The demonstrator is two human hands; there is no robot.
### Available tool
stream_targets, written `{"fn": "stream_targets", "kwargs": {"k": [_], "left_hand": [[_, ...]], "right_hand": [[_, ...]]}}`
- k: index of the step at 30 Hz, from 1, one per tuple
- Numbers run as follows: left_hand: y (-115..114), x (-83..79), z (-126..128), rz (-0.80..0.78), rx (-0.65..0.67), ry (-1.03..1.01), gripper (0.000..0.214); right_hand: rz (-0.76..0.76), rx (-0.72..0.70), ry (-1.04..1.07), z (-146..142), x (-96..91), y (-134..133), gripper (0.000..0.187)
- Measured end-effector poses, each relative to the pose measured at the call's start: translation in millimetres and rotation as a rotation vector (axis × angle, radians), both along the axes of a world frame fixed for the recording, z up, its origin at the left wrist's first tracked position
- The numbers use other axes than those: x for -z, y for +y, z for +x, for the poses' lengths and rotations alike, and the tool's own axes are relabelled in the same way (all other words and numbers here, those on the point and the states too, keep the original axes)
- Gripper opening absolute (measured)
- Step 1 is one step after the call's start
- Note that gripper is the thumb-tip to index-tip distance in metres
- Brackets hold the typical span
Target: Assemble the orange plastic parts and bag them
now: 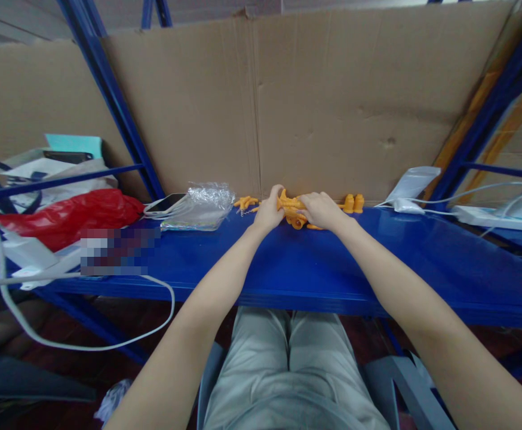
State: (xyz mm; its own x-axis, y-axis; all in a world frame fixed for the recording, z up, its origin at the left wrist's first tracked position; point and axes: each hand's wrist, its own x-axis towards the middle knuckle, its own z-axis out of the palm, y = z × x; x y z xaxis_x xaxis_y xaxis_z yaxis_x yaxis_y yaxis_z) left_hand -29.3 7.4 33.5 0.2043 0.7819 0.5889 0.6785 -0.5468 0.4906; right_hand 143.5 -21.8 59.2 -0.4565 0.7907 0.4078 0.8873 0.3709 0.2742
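Pale trousers point(261, 358) at 6 o'clock, below the front edge of a blue table point(297, 269); clock directions taken from the hands, with 12 away from the body. At the dial's centre, near the back of the table, an orange toy point(291, 203) between left hand point(267, 210) and right hand point(324, 209): left fingers wrapped about one side, right fingers bent onto the other, apparently in a two-handed grasp, with exact fingertip contact too small to tell. By appearance, handling under way rather than finished: several orange parts point(297, 222) together at the hands, joined or merely touching not certain; outside the grasp, a branching orange piece point(245, 202) at 9 o'clock and two orange pegs point(358, 203) at 3. For movement, widest stretch of tabletop from 4 to 7 o'clock, toward the front edge. Tight limits elsewhere: cardboard point(315, 107) close at 12, plastic bag point(207, 206) at 9 beyond the branching piece, white packet point(413, 185) at 3 past the pegs, blue posts point(120, 122) at 10 and 2
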Motion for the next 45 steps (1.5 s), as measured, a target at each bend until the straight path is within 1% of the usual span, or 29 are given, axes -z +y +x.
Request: {"fn": "stream_targets", "kwargs": {"k": [3,6,9,11,13,16,20,23,26,30,32,34,39,42,45], "left_hand": [[6.1,6.9,-0.1,0.15,0.08,0.009,0.067],[10.4,11.5,0.1,0.262,0.142,0.037,0.063],[11.9,12.8,0.6,0.284,0.125,0.056,0.054],[11.7,12.6,0.8,0.278,0.1,0.065,0.051],[11.2,12.2,0.5,0.267,0.078,0.084,0.051],[9.6,11.4,-0.6,0.241,0.046,0.131,0.051],[5.3,8.8,-1.5,0.224,0.022,0.207,0.049],[1.2,6.2,-0.4,0.238,0.032,0.262,0.049],[-0.3,5.3,1.0,0.258,0.06,0.306,0.049],[1.8,6.6,1.9,0.341,0.093,0.333,0.048],[2.5,7.2,2.2,0.373,0.096,0.346,0.047],[2.3,7.3,2.6,0.385,0.095,0.359,0.047],[-0.1,7.3,3.5,0.394,0.11,0.371,0.046],[-1.8,6.8,4.4,0.394,0.121,0.365,0.044],[-4.4,5.6,6.0,0.388,0.123,0.365,0.044]], "right_hand": [[0.029,0.018,0.037,4.5,0.0,1.5,0.031],[0.058,0.018,0.077,11.1,1.0,6.0,0.031],[0.066,-0.018,0.142,16.1,3.4,11.1,0.034],[0.043,-0.039,0.182,17.2,4.8,13.5,0.038],[0.001,-0.032,0.212,16.4,5.3,14.5,0.042],[-0.1,0.008,0.226,13.6,3.4,13.3,0.042],[-0.232,0.008,0.235,10.4,-2.7,7.0,0.032],[-0.279,0.008,0.271,10.5,-7.4,2.4,0.024],[-0.395,0.003,0.34,13.3,-10.8,0.5,0.02],[-0.627,-0.123,0.441,19.1,-12.9,0.4,0.027],[-0.714,-0.19,0.494,21.1,-12.8,-0.1,0.032],[-0.781,-0.222,0.56,21.5,-11.9,-1.7,0.035],[-0.999,-0.29,0.763,17.1,-7.5,-8.5,0.037],[-1.084,-0.311,0.857,15.9,-5.0,-10.4,0.039],[-1.127,-0.315,0.885,17.4,-4.6,-10.2,0.04]]}}
